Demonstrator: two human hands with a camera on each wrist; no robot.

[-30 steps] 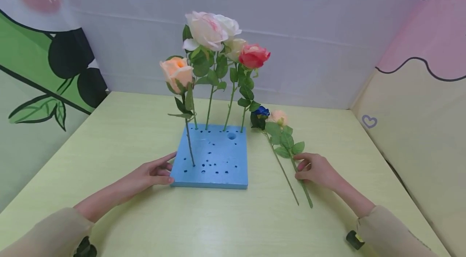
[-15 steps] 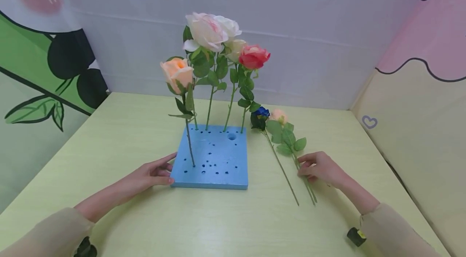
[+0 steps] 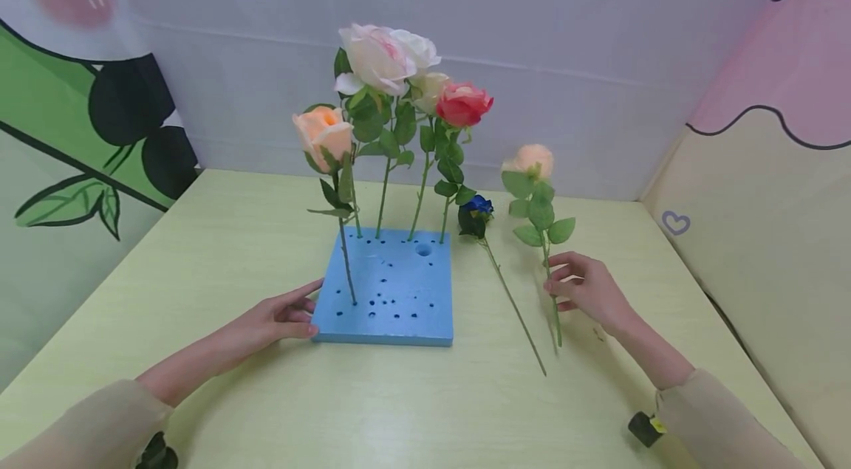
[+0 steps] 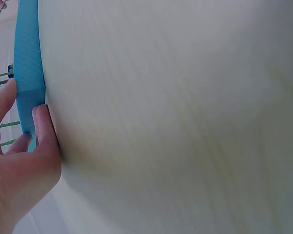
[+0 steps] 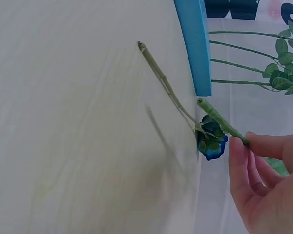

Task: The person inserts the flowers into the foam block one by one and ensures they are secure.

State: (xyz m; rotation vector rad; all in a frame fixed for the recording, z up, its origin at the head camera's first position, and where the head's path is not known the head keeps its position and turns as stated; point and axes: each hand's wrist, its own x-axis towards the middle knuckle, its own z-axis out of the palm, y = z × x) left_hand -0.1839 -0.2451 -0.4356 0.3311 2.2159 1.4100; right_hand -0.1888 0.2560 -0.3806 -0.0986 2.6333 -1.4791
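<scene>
A blue pegboard-like block (image 3: 405, 273), full of small holes, bears several upright artificial roses, among them a peach one (image 3: 323, 137) and a red one (image 3: 464, 103). My left hand (image 3: 282, 317) rests against the block's left side, thumb at the front corner. In the left wrist view the fingers (image 4: 45, 129) touch that side close to the table. My right hand (image 3: 588, 288) pinches the stem of a pale peach rose (image 3: 534, 159), held upright right of the block. The stem's cut green end (image 5: 215, 114) shows in the right wrist view.
A blue rose (image 3: 476, 207) lies on the table between the block and my right hand, its stem pointing toward me. A pale cloth (image 3: 565, 48) hangs behind the table (image 3: 239, 233), with painted panels at both sides.
My right hand has lifted the pale peach rose from the table and tilted it upright, away from the blue rose. My left hand and the block have stayed in place.
</scene>
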